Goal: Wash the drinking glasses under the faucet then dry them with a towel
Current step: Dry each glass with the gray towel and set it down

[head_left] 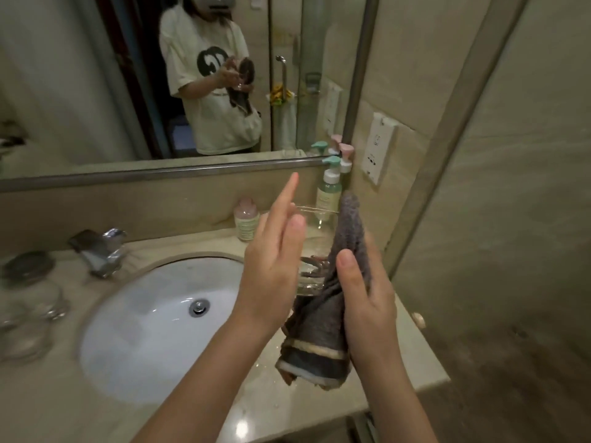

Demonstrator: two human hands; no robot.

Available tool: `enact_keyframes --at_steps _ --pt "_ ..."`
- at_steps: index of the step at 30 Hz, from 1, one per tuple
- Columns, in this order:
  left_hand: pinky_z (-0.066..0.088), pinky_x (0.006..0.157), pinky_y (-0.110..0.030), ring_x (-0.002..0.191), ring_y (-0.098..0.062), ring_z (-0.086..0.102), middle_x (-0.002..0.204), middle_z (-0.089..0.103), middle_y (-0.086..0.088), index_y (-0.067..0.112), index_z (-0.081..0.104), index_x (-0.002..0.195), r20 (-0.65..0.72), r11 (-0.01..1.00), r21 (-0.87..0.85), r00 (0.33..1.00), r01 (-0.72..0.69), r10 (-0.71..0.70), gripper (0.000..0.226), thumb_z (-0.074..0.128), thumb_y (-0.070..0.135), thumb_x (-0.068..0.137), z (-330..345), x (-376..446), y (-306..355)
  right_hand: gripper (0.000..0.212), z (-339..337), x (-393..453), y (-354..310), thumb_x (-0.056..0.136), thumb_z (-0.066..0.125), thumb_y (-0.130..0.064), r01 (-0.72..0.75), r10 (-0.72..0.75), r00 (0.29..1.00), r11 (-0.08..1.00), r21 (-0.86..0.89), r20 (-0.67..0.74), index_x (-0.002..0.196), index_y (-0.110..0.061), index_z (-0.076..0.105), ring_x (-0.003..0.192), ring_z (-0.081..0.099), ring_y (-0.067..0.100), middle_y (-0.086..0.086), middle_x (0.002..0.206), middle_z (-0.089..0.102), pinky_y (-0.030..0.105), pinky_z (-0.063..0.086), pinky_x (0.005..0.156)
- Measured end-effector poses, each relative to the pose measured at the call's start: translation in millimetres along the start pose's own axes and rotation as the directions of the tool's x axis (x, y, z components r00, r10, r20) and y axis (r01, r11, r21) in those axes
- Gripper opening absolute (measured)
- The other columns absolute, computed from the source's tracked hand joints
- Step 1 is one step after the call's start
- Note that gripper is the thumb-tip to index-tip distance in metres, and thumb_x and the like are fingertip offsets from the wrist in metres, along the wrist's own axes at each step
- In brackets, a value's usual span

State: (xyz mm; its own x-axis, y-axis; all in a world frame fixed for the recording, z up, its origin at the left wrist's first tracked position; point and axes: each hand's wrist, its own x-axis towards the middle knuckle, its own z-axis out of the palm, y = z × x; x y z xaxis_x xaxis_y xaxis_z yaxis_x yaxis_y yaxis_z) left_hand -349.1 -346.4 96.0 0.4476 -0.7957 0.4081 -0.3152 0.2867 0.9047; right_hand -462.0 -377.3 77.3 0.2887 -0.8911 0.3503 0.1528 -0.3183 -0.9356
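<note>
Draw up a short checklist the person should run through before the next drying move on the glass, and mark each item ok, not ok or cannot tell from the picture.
1. Glass is supported between both hands: ok; the left hand presses its side with straight fingers.
2. Towel is on the glass: ok; the right hand grips the towel against it.
3. Towel reaches inside the glass: cannot tell; the hands hide the rim.
4. Glass is held over the countertop beside the sink, not over the floor: ok.
5. Faucet is off: ok; no stream shows.
6. Glass is fully dry: cannot tell.
</note>
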Motion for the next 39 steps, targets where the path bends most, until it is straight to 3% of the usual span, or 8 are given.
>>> enact_keyframes --at_steps 7,11,17,22,25,28,33,39 --pt "0.052 0.086 -0.024 0.104 -0.009 0.066 0.114 0.067 0.002 0.047 0.049 0.129 -0.078 0.985 -0.174 0.997 -0.009 -0.005 0.059 0.066 0.051 0.073 -66.8 2.0 11.2 0.048 60.4 -0.2 -10.4 0.085 0.055 -0.047 -0.075 0.050 0.989 0.980 0.185 0.137 0.133 -0.037 0.055 0.127 0.054 0.018 -0.005 0.134 0.060 0.050 0.043 0.107" --pt "0.055 0.084 -0.029 0.106 -0.025 0.068 0.113 0.071 -0.010 0.043 0.050 0.129 -0.056 0.909 -0.400 0.987 0.118 -0.153 0.061 0.065 0.059 0.072 -101.3 0.9 17.2 0.042 93.7 -4.9 -18.1 0.089 0.056 -0.037 -0.285 0.191 0.948 0.866 0.411 0.254 0.129 -0.025 0.057 0.110 0.066 0.017 -0.002 0.119 0.069 0.028 0.056 0.082" --pt "0.050 0.100 -0.036 0.113 -0.004 0.061 0.124 0.060 0.021 0.060 0.045 0.129 -0.329 0.989 0.150 0.943 -0.001 0.051 0.048 0.036 0.077 0.085 -147.6 -15.7 13.1 0.035 137.4 -10.3 -24.3 0.085 0.064 -0.038 -0.302 0.209 0.938 0.884 0.357 0.275 0.119 -0.028 0.062 0.092 0.071 0.012 -0.009 0.104 0.073 0.024 0.056 0.067" --pt "0.047 0.100 -0.021 0.123 0.000 0.054 0.138 0.050 0.013 0.054 0.032 0.136 -0.283 1.000 0.001 0.959 -0.018 0.018 0.078 0.072 0.060 0.069 -179.4 -26.2 12.9 0.040 177.5 -17.1 -33.5 0.089 0.055 -0.036 -0.141 0.054 0.949 0.954 0.264 0.312 0.128 -0.029 0.056 0.114 0.063 0.011 -0.010 0.121 0.067 0.032 0.052 0.096" --pt "0.050 0.095 -0.024 0.119 -0.013 0.061 0.133 0.059 -0.001 0.038 0.039 0.140 -0.243 0.963 -0.268 0.969 -0.038 -0.030 0.090 0.084 0.038 0.062 -209.1 -23.5 8.2 0.034 200.6 -17.9 -39.4 0.090 0.056 -0.032 -0.228 0.084 0.912 0.918 0.325 0.401 0.124 -0.030 0.057 0.107 0.067 0.011 -0.010 0.115 0.070 0.025 0.055 0.083" --pt "0.049 0.099 -0.026 0.123 -0.020 0.060 0.133 0.062 -0.006 0.031 0.036 0.144 -0.187 0.908 -0.418 0.980 -0.018 -0.067 0.100 0.083 0.057 0.060 -232.4 -22.9 4.0 0.033 220.9 -18.7 -36.3 0.083 0.055 -0.036 -0.391 0.194 0.875 0.822 0.414 0.443 0.116 -0.030 0.060 0.095 0.070 0.006 -0.013 0.102 0.074 0.017 0.054 0.069" --pt "0.046 0.096 -0.016 0.125 0.003 0.051 0.139 0.044 0.016 0.049 0.033 0.140 -0.332 0.996 0.083 0.941 -0.045 0.070 0.062 0.057 0.060 0.084 -265.5 -22.6 -2.0 0.029 253.5 -22.8 -34.0 0.083 0.060 -0.036 -0.389 0.218 0.890 0.822 0.416 0.401 0.111 -0.031 0.062 0.078 0.072 0.006 -0.012 0.090 0.075 0.017 0.054 0.057" --pt "0.033 0.112 -0.022 0.139 -0.001 0.036 0.154 0.031 0.013 0.049 0.024 0.141 -0.322 0.991 0.089 0.939 -0.099 0.123 0.053 0.046 0.048 0.092 -294.3 -29.4 -8.3 0.044 300.4 -33.3 -35.0 0.087 0.052 -0.044 -0.050 -0.045 0.928 0.968 0.245 0.370 0.130 -0.034 0.055 0.119 0.059 0.013 -0.010 0.125 0.064 0.040 0.049 0.101"
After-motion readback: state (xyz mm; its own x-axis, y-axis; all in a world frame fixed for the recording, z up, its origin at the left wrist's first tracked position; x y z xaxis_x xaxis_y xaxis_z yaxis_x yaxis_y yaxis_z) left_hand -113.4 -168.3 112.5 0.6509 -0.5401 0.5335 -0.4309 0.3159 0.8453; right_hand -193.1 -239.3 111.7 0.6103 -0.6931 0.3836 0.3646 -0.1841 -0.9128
